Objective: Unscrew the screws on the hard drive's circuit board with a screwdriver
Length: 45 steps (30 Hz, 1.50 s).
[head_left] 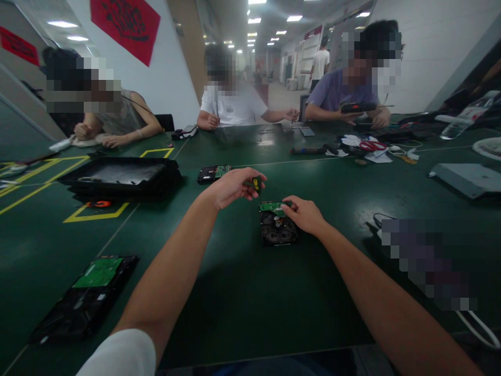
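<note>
In front of me a hard drive (278,230) lies on the green table, its green circuit board (270,209) at the far end. My left hand (238,188) is closed round a small black and yellow screwdriver (257,184), held upright with its tip down at the board's far left corner. The fingers of my right hand (303,213) rest on the right side of the drive and board; whether they pinch its edge is hard to tell. A second hard drive (88,297) lies at the near left, and a third hard drive (209,174) sits beyond my left wrist.
Stacked black trays (121,177) stand at the left, with an orange item (99,204) beside them. A grey metal box (467,178) and a blurred-out object (426,261) are at the right. Papers and tools (368,146) lie farther back. Several people sit across the table.
</note>
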Each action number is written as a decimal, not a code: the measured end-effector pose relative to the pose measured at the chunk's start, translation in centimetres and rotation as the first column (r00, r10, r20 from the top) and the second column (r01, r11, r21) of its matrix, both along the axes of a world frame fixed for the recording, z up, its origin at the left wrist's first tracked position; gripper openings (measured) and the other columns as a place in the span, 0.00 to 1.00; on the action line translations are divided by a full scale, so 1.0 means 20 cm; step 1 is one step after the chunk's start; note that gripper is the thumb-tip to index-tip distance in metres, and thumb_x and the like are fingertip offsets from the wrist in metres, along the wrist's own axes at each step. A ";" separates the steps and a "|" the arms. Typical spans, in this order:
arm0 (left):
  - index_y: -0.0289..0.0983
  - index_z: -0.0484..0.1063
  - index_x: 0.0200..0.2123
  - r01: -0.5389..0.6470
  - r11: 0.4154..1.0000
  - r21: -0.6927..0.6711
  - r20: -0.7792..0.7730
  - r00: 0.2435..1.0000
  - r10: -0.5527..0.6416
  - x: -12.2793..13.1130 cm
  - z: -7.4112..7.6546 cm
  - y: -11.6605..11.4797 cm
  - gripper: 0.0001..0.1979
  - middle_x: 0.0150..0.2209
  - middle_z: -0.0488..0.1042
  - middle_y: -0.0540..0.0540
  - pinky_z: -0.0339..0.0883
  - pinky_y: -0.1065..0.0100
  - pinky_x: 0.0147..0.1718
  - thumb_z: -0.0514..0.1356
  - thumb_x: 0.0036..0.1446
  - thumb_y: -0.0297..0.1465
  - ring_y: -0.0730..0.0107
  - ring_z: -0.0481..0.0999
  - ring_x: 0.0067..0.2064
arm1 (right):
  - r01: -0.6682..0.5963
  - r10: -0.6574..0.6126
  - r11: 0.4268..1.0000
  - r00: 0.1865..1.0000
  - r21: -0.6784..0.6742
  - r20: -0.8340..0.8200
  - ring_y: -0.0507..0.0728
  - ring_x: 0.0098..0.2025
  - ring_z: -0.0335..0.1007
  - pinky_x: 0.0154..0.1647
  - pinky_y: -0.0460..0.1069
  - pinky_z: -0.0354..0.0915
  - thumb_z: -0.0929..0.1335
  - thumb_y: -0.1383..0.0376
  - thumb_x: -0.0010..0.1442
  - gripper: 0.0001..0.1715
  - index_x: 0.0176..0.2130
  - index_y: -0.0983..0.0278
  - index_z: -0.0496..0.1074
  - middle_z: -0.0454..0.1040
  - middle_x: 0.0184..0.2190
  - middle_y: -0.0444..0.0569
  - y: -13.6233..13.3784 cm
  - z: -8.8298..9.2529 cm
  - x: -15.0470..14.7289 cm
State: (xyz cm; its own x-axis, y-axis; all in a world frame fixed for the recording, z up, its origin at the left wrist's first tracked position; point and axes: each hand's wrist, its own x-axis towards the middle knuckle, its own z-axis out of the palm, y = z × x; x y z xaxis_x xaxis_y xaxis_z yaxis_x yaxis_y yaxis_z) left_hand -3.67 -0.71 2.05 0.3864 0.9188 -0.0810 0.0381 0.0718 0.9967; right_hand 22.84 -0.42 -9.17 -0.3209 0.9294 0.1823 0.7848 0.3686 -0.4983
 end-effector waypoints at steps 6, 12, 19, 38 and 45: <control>0.33 0.74 0.40 0.045 0.997 -0.068 0.049 0.998 -0.042 0.01 0.01 -0.02 0.14 0.44 0.80 0.35 0.72 0.66 0.29 0.59 0.59 0.38 0.65 0.79 0.31 | -0.002 0.002 1.000 1.000 -0.008 -0.005 0.53 0.29 0.68 0.30 0.48 0.54 0.65 0.52 0.69 0.19 0.54 0.57 0.75 0.75 0.28 0.43 0.00 0.00 0.00; 0.32 0.78 0.39 0.010 0.999 -0.036 -0.010 1.000 -0.011 0.00 0.01 -0.01 0.16 0.40 0.78 0.39 0.70 0.69 0.28 0.58 0.58 0.39 0.68 0.78 0.31 | -0.004 0.004 1.000 1.000 0.004 0.002 0.53 0.29 0.68 0.30 0.48 0.53 0.65 0.52 0.69 0.19 0.53 0.58 0.75 0.75 0.28 0.44 -0.01 0.01 -0.01; 0.33 0.75 0.42 -0.022 0.998 -0.059 0.013 1.000 0.023 -0.01 0.01 -0.01 0.15 0.41 0.79 0.37 0.69 0.67 0.25 0.58 0.59 0.39 0.68 0.76 0.27 | -0.007 0.007 1.000 1.000 0.002 -0.002 0.53 0.29 0.68 0.29 0.48 0.53 0.65 0.52 0.69 0.20 0.54 0.57 0.74 0.75 0.28 0.44 0.00 0.00 0.00; 0.34 0.73 0.42 -0.014 0.998 -0.058 0.039 0.999 0.016 0.02 0.01 -0.02 0.14 0.43 0.80 0.37 0.69 0.68 0.24 0.59 0.59 0.38 0.67 0.78 0.28 | 0.005 -0.005 1.000 1.000 -0.007 0.004 0.54 0.30 0.68 0.31 0.48 0.55 0.65 0.52 0.69 0.19 0.54 0.57 0.75 0.76 0.29 0.44 0.00 0.01 -0.01; 0.32 0.77 0.40 -0.011 0.998 -0.058 0.020 1.000 0.012 0.00 0.01 -0.01 0.15 0.39 0.78 0.39 0.70 0.69 0.28 0.58 0.59 0.39 0.69 0.78 0.30 | 0.000 0.000 1.000 1.000 -0.003 0.013 0.54 0.31 0.68 0.31 0.48 0.55 0.65 0.51 0.69 0.20 0.54 0.57 0.75 0.77 0.30 0.45 0.00 0.00 0.00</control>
State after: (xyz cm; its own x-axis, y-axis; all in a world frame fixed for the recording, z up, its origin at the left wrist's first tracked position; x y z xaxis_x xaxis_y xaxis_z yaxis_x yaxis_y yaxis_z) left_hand -3.58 -0.93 2.18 0.3781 0.9172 -0.1259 0.0162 0.1294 0.9915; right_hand 22.79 -0.40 -9.16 -0.3233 0.9299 0.1755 0.7909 0.3673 -0.4894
